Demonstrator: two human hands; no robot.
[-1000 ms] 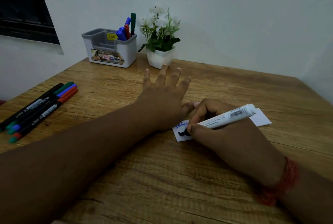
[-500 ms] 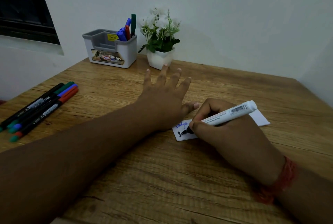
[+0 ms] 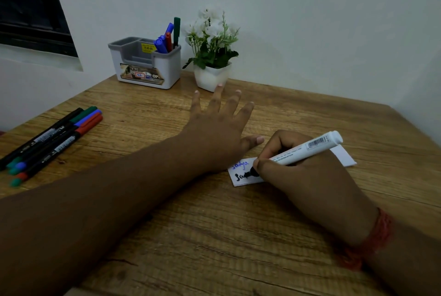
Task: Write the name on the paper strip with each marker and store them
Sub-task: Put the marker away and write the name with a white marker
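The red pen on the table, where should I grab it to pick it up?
Probably pinch the red pen at the middle of its black barrel, coming straight down from above. It lies flat on the table as the nearest of the loose pens, packed side by side, so only its top and near side are free for a grip.

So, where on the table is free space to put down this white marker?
Bare wood lies near the front edge, below both forearms, and between the loose pens and the left hand. Crowded: around the paper strip and the organizer.
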